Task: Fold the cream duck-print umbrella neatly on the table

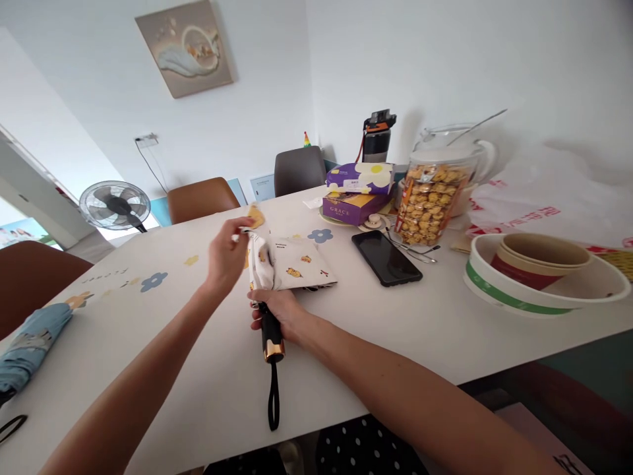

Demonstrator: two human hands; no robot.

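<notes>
Head view: right hand (pixel 281 314), fingers clamped round the umbrella handle (pixel 271 335); left hand (pixel 226 254), fingers pinching the canopy (pixel 297 264) edge; pulling it taut should keep pleats flat.

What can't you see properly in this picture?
All in the head view:
- Handle: its top is hidden inside the right hand.
- Blue umbrella: cut off by the left edge.
- Print on the white umbrella: too small to read.
- Left hand: its pinch on the cloth is blurred.
</notes>
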